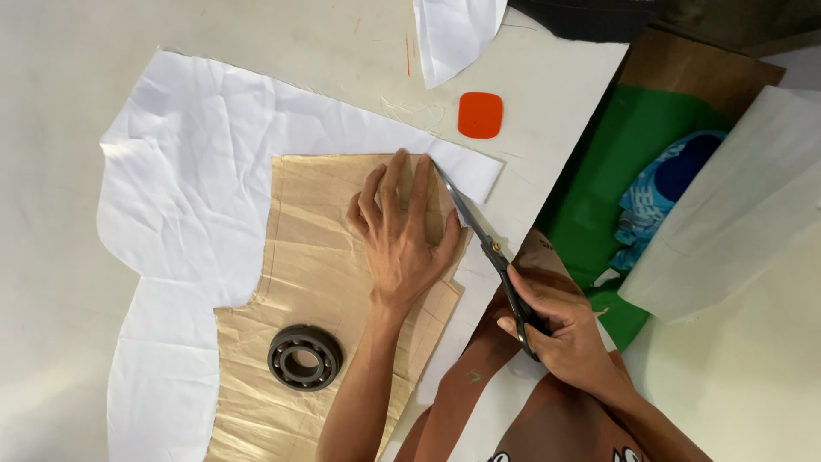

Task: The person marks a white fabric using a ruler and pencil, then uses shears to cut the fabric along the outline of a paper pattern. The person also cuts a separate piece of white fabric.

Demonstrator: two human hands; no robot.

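Two hands are working at a pale table (51, 103) seen from above. The left hand (400, 231) is lying flat with its fingers spread wide, pressing down on a tan paper pattern (316, 257) and gripping nothing. That pattern is resting on top of a larger sheet of white fabric (197, 171), which is spreading out beyond it to the left and along the top. The right hand (560, 329) is closing around the dark handles of a pair of scissors (487, 248), its fingers threading through the loops. The scissor blades are pointing up and to the left, with the tips sitting at the pattern's right edge, just beside the left hand's fingertips, where a narrow strip of white fabric is sticking out past the paper.

A dark metal ball bearing (304, 357) is sitting on the lower part of the pattern, near the left forearm and apart from both hands. An orange rounded square (480, 115) is lying on the table above the fabric's upper right corner, well apart from the scissors. Another piece of white fabric (453, 34) is hanging in from the top edge. To the right, past the table's edge, green material (633, 154) is showing with a blue and white cloth (667, 188) bunched on it.
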